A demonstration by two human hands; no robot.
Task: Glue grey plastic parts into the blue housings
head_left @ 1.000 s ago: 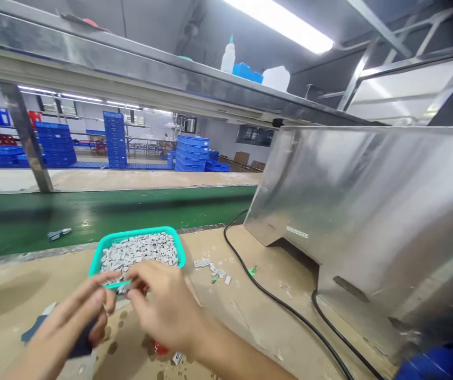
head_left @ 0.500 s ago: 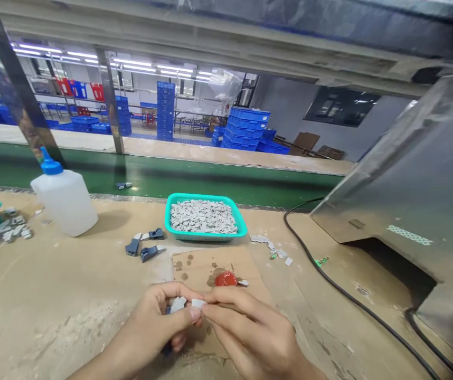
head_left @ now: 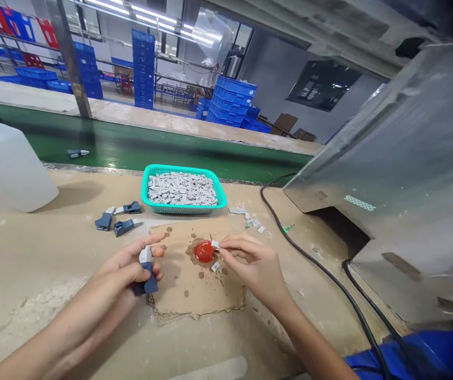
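My left hand (head_left: 131, 269) grips a dark blue plastic part (head_left: 147, 282) with a light grey piece (head_left: 144, 254) standing out of its top. Between the thumb and fingertips of my right hand (head_left: 250, 261) is a small light grey plastic piece (head_left: 215, 244), held at the right edge of a glossy red blob (head_left: 203, 252). Another small grey piece (head_left: 216, 267) lies just below the blob. Both blob and loose piece rest on a spotted sheet of cardboard (head_left: 179, 301). Farther back, a teal basket (head_left: 182, 210) is filled with small grey pieces (head_left: 182, 187).
Several blue-and-grey parts (head_left: 123, 227) lie left of the cardboard. A white bottle (head_left: 12, 163) stands at far left. Loose grey pieces (head_left: 246, 216) sit right of the basket. A black cable (head_left: 301, 243) runs beside a metal housing (head_left: 400, 174). Behind is a green belt (head_left: 163, 145).
My hands have moved apart. My right hand has carried a small grey piece to the red blob, while my left hand has shifted left with the blue part. The view has turned.
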